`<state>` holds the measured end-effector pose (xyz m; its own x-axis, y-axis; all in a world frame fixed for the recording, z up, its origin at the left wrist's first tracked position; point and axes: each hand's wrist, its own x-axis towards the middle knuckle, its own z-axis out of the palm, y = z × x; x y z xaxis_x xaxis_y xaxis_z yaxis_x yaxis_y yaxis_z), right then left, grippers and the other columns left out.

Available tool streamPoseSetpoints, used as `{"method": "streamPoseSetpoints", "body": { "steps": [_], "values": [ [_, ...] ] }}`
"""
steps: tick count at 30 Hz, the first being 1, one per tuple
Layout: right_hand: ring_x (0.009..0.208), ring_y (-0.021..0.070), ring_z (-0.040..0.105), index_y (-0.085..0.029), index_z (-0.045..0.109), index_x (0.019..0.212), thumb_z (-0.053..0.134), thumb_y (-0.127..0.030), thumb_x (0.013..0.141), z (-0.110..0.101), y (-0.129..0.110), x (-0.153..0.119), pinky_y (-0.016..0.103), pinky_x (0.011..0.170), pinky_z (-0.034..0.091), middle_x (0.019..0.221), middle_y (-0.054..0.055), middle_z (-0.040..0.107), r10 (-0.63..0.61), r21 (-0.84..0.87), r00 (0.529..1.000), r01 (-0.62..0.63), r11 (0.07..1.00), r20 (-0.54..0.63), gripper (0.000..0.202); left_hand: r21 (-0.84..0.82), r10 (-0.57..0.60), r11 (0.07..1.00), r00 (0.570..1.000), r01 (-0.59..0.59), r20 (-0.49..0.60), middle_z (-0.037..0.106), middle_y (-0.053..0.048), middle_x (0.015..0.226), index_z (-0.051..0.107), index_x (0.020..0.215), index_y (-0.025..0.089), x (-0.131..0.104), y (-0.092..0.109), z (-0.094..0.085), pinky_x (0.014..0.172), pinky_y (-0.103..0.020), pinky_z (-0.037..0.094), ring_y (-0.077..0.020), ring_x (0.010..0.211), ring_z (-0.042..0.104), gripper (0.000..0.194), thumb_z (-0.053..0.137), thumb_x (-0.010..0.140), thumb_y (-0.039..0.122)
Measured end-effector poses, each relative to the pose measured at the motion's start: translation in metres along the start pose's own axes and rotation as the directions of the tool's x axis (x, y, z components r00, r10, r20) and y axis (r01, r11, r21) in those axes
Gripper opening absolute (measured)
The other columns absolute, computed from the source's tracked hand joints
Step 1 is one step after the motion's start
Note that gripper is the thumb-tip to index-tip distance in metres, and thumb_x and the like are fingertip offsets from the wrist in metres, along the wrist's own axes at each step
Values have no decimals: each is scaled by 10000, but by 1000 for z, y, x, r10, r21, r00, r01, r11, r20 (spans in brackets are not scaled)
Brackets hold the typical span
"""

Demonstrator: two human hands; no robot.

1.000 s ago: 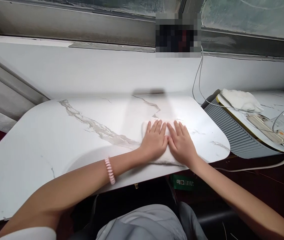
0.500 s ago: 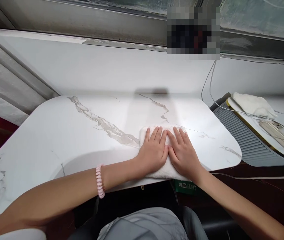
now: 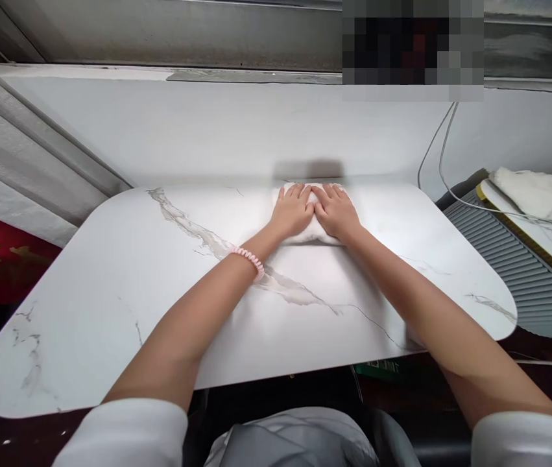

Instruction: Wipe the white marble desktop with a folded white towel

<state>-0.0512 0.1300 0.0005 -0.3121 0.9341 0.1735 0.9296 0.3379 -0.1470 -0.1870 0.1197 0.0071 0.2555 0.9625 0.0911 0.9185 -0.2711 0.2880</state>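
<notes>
A white fluffy cloth (image 3: 313, 235) lies flat near the back edge of a white marble-patterned table (image 3: 110, 279). My left hand (image 3: 292, 211) presses on its left part with the fingers stretched forward. Beside it, my right hand (image 3: 336, 211) rests flat on the right part, fingers also extended. Thumbs and index fingertips of the two hands nearly meet over the cloth's middle. A pink coiled band (image 3: 250, 261) circles my left wrist. Both arms reach straight out across the tabletop.
A white wall (image 3: 207, 123) rises directly behind the table. On the right, a second table with a ribbed grey side (image 3: 538, 272) carries another white cloth (image 3: 541, 193). Thin cables (image 3: 444, 155) hang down there. A grey curtain (image 3: 13, 149) and red fabric (image 3: 8, 266) are at the left.
Both hands have pushed the cloth away from me, from the table's front edge to its back edge by the wall. My arms have straightened, and the view has shifted a little.
</notes>
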Motion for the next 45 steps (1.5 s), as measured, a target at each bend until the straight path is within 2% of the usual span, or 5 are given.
{"method": "streamPoseSetpoints", "body": {
  "steps": [6, 13, 33, 39, 45],
  "values": [
    [1390, 331, 393, -165, 448, 1487, 270, -248, 966, 8, 0, 32, 537, 1127, 319, 1519, 139, 471, -45, -28, 998, 44, 999, -44, 558, 12, -39, 999, 997, 40, -62, 364, -125, 1597, 363, 1519, 94, 24, -15, -1, 1239, -470, 165, -242, 1483, 293, 543, 280, 1002, 237],
    [1439, 348, 356, -169, 407, 1524, 269, -298, 985, 10, -9, 14, 556, 1139, 300, 1570, 143, 409, -22, -37, 999, 21, 999, -38, 571, 14, -55, 998, 997, 56, -59, 348, -115, 1609, 361, 1519, 113, 7, -13, -4, 1236, -485, 158, -234, 1492, 280, 544, 284, 1000, 253],
    [1446, 442, 333, -96, 430, 1516, 340, -300, 977, -13, -114, -196, 627, 1148, 307, 1560, 233, 390, -161, -48, 986, 159, 986, -40, 583, 26, -21, 999, 999, 20, 35, 295, -144, 1623, 343, 1528, 61, -229, 17, -22, 1253, -524, 156, -266, 1525, 196, 552, 243, 1022, 258],
    [1427, 453, 358, -98, 465, 1493, 353, -296, 957, -8, -126, -196, 645, 1129, 321, 1542, 227, 421, -195, -18, 979, 194, 981, -55, 583, 40, -35, 999, 999, 35, -1, 318, -120, 1617, 344, 1530, 82, -241, 6, -22, 1253, -509, 179, -250, 1520, 217, 547, 236, 1024, 260],
    [1412, 447, 376, -103, 442, 1502, 319, -306, 970, 0, -143, -147, 642, 1120, 308, 1534, 221, 437, -218, -14, 976, 218, 976, -26, 583, 64, -94, 994, 996, 94, -2, 349, -128, 1604, 358, 1522, 89, -214, -32, -31, 1251, -487, 169, -242, 1510, 253, 544, 270, 1014, 261]
  ]
}}
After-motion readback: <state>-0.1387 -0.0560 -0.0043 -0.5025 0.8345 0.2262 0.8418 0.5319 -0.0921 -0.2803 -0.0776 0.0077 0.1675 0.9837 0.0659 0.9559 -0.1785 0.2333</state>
